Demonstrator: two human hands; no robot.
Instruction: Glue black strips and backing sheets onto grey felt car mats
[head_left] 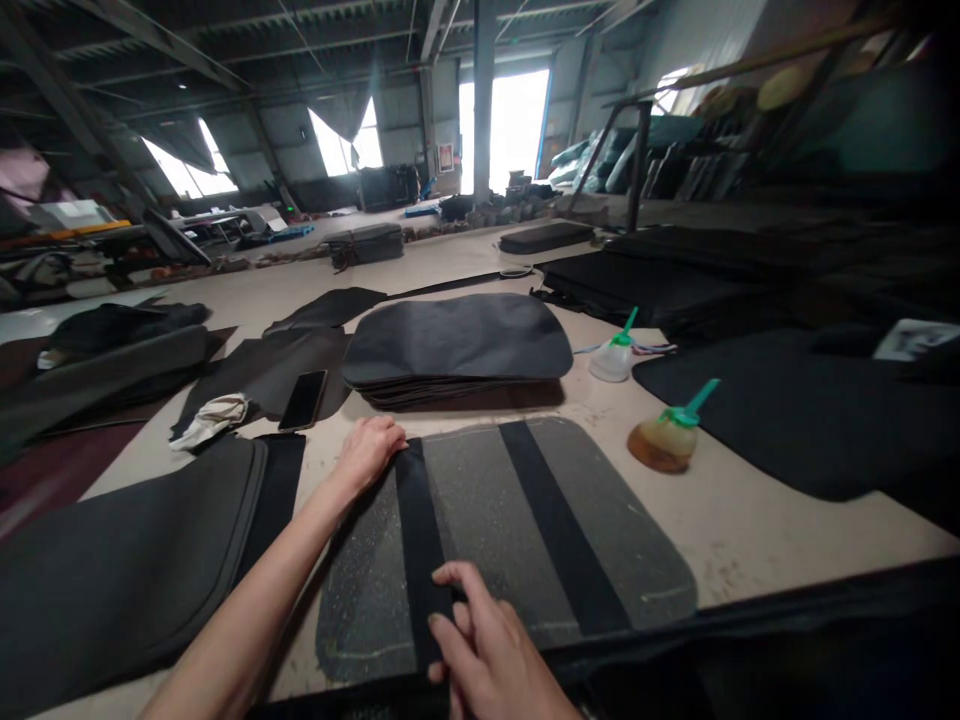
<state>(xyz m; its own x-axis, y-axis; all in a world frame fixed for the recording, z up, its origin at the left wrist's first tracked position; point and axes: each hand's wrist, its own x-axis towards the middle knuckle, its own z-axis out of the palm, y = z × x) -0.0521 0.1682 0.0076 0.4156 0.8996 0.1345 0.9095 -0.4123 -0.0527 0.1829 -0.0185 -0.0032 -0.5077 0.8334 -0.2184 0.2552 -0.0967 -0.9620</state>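
Observation:
A grey speckled panel (487, 510) with rounded corners lies flat in front of me on the worktable (750, 520). Two black strips run across it from far to near: a left strip (418, 530) and a right strip (562, 530). My left hand (369, 450) rests with curled fingers on the far end of the left strip. My right hand (487, 645) presses its fingertips flat on the near end of the same strip.
A stack of black panels (457, 345) lies behind the grey one. Two squeeze bottles with green nozzles stand at right, one amber (666, 435), one clear (611, 358). A phone (304, 400) and a crumpled cloth (210, 418) lie at left. Dark sheets (787, 420) cover the right side.

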